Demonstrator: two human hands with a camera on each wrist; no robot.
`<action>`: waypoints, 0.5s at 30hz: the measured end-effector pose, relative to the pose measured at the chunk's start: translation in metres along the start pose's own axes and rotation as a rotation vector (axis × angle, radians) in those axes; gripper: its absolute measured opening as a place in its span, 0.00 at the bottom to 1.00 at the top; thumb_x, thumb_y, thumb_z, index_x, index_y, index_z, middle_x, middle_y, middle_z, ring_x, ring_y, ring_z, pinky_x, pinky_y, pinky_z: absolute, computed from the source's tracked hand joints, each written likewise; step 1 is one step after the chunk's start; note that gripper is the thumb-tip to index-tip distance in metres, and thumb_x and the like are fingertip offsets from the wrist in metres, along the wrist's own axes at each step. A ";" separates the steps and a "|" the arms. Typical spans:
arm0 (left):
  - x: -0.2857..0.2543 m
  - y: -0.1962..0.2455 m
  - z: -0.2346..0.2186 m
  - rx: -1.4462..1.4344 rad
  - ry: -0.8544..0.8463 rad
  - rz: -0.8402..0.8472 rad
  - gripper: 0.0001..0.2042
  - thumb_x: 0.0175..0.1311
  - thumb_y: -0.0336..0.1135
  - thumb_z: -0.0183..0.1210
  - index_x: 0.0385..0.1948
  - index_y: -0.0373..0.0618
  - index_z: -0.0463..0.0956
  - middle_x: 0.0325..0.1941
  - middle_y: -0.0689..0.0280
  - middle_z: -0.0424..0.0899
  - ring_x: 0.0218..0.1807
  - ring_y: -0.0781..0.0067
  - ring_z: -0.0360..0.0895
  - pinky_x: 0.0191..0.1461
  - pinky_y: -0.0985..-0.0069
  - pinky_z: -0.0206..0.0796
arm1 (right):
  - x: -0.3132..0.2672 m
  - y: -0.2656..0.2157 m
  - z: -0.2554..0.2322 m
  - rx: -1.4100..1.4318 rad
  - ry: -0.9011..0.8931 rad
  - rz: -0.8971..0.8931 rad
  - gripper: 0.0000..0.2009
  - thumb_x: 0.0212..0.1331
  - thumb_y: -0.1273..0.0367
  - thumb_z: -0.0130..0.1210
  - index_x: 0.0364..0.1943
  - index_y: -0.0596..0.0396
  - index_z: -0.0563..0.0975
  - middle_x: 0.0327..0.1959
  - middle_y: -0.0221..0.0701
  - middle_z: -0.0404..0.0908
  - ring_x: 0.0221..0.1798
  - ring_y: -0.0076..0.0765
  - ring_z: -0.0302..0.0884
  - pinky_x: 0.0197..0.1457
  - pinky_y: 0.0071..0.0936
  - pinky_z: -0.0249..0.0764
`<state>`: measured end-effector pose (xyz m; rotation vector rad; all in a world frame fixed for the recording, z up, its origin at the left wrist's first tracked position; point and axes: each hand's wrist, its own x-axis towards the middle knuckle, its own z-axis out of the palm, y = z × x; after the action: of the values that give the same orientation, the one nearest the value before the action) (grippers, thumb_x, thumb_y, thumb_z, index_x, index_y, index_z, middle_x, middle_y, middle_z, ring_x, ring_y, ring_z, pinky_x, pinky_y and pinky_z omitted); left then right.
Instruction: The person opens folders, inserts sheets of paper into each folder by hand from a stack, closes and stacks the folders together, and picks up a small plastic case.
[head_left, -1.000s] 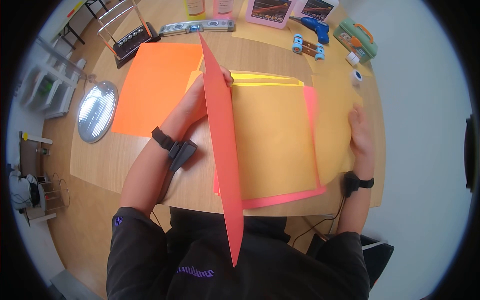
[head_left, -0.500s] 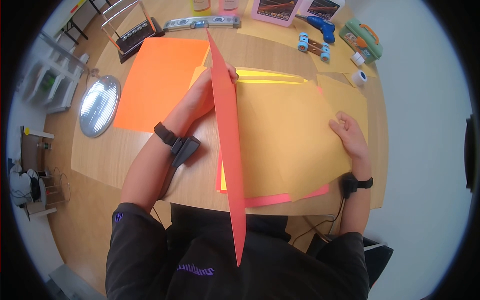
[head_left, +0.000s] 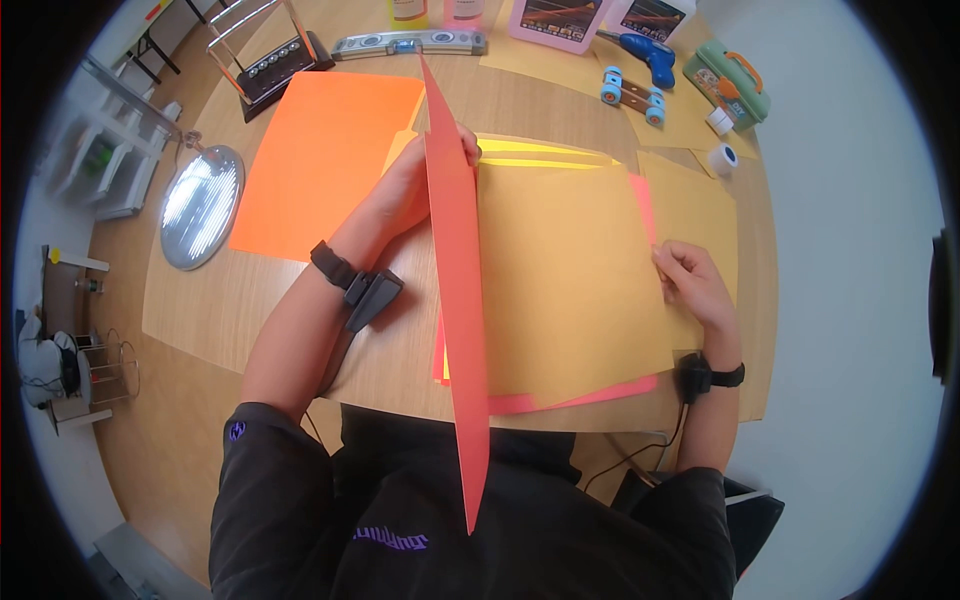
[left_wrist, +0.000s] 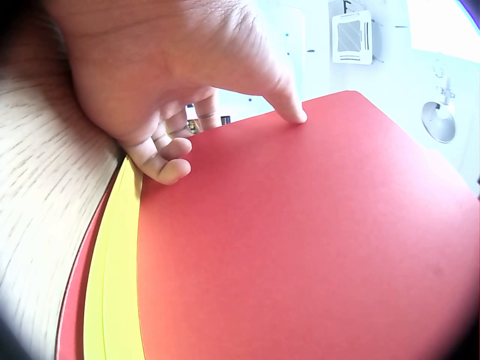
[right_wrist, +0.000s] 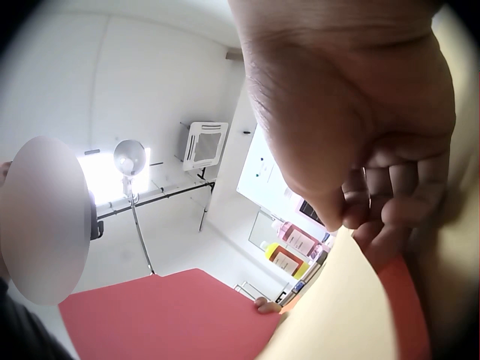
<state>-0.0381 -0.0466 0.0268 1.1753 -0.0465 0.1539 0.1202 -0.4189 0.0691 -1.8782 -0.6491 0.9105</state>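
My left hand holds a red folder's raised cover near its far edge, so the cover stands almost upright. In the left wrist view the thumb lies on its red face and the other fingers curl at the edge. A tan paper sheet lies to the right of the cover, over yellow folders and a red layer. My right hand pinches the tan sheet's right edge between thumb and fingers. Its lower right corner sits slightly askew over the red border.
An orange folder and a round mirror-like disc lie at left. Along the back are a Newton's cradle, a level, a blue toy drill, a toy car and a green box. More tan paper lies at right.
My right hand has moved left from the table's right side, bringing the tan sheet's curled right side down over the stack. The left hand still holds the red cover up.
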 end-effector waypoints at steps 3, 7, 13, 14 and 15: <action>0.001 -0.003 0.001 -0.029 0.022 0.010 0.17 0.73 0.51 0.49 0.40 0.46 0.75 0.37 0.70 0.75 0.38 0.79 0.74 0.43 0.78 0.69 | -0.001 -0.006 0.006 0.028 0.019 -0.024 0.18 0.75 0.61 0.51 0.24 0.52 0.73 0.20 0.18 0.71 0.21 0.12 0.65 0.27 0.14 0.61; 0.000 0.000 0.002 0.008 0.028 -0.016 0.17 0.74 0.50 0.49 0.40 0.46 0.75 0.37 0.70 0.75 0.38 0.79 0.74 0.43 0.78 0.69 | 0.000 -0.002 0.005 0.043 0.025 -0.023 0.12 0.70 0.67 0.58 0.27 0.53 0.73 0.19 0.18 0.71 0.20 0.11 0.65 0.25 0.14 0.62; 0.000 0.000 0.001 0.023 -0.013 0.023 0.16 0.74 0.50 0.49 0.40 0.46 0.75 0.37 0.70 0.75 0.38 0.78 0.75 0.44 0.78 0.69 | -0.003 -0.011 0.009 0.089 0.059 -0.028 0.10 0.58 0.77 0.66 0.33 0.54 0.73 0.20 0.19 0.75 0.19 0.10 0.71 0.22 0.10 0.65; -0.001 0.001 0.004 0.011 -0.002 0.021 0.16 0.74 0.50 0.49 0.40 0.46 0.75 0.37 0.70 0.75 0.38 0.78 0.75 0.44 0.78 0.69 | -0.002 -0.010 0.009 0.093 0.068 -0.029 0.10 0.58 0.77 0.65 0.33 0.54 0.73 0.20 0.20 0.76 0.19 0.11 0.73 0.21 0.11 0.65; -0.002 0.002 0.005 -0.001 0.009 0.019 0.17 0.74 0.50 0.49 0.40 0.45 0.75 0.36 0.70 0.75 0.38 0.78 0.75 0.44 0.78 0.69 | -0.002 -0.010 0.010 0.097 0.077 -0.030 0.10 0.59 0.77 0.65 0.33 0.54 0.73 0.20 0.20 0.76 0.19 0.12 0.74 0.20 0.11 0.66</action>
<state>-0.0398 -0.0508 0.0303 1.1732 -0.0498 0.1756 0.1105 -0.4115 0.0755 -1.8037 -0.5750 0.8319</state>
